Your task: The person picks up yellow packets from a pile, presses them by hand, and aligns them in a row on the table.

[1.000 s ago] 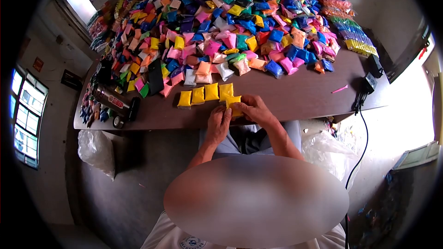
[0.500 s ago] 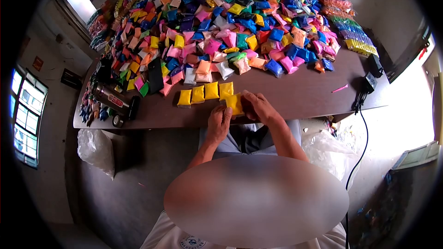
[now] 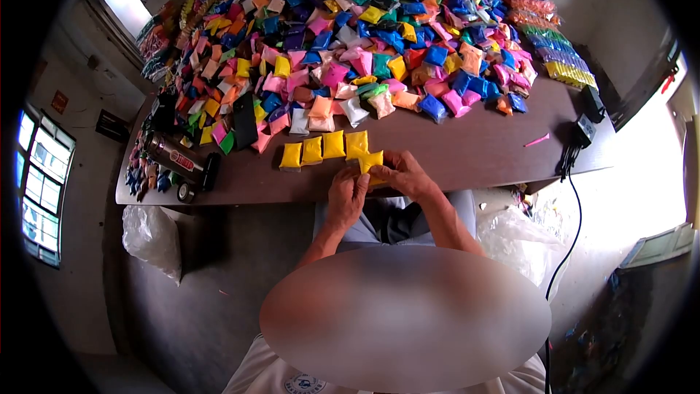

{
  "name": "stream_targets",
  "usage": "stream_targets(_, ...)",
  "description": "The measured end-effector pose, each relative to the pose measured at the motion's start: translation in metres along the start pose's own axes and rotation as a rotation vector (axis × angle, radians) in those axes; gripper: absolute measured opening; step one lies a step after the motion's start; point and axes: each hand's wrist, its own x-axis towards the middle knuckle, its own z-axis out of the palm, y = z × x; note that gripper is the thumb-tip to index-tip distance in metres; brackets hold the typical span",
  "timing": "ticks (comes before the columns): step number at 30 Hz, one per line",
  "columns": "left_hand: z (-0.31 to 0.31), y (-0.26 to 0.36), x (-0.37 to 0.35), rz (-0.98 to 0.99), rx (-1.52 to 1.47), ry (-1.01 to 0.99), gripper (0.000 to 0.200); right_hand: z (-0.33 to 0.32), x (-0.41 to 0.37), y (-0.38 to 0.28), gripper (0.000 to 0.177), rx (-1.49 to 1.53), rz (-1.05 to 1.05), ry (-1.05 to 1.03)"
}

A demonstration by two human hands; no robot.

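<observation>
Near the front edge of the table, my left hand [image 3: 348, 195] and my right hand [image 3: 402, 174] grip a small yellow packet [image 3: 371, 161] between them. Both thumbs press on its near side, and part of it is hidden by the fingers. Just beyond lies a short row of similar yellow packets [image 3: 312, 150] on the brown table [image 3: 467, 147]. The rightmost packet of that row [image 3: 356, 144] is right behind the one I hold.
A large heap of coloured packets [image 3: 335, 73] covers the back of the table. At the left are a black phone [image 3: 246, 122] and a metal flask [image 3: 173, 157]. A pink strip [image 3: 537, 140] and black adapter with cable [image 3: 584, 132] lie at the right.
My right fingers have moved left and lower over the held yellow packet, and its shape now looks pinched in. The row of packets has stayed in place.
</observation>
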Motion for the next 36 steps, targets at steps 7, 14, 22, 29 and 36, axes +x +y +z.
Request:
stream_targets(7, 0.001, 0.002, -0.002, -0.015, 0.092, 0.011, 0.041, 0.006, -0.009, -0.019, 0.034, -0.035, 0.074, 0.076)
stream_targets(14, 0.003, 0.002, 0.004, 0.215, 0.204, 0.078, 0.031, -0.012, 0.013, -0.011, 0.024, -0.393, 0.120, 0.386)
stream_targets(22, 0.002, 0.005, 0.001, 0.203, 0.286, 0.058, 0.025, -0.025, 0.043, 0.012, 0.028, -0.800, 0.094, 0.441)
stream_targets(29, 0.004, 0.003, -0.002, 0.280, 0.310, 0.113, 0.021, -0.018, 0.038, -0.002, 0.036, -0.822, 0.124, 0.489)
stream_targets(36, 0.007, 0.003, -0.004, 0.332, 0.337, 0.142, 0.019, -0.010, 0.029, -0.007, 0.038, -1.016, 0.116, 0.493)
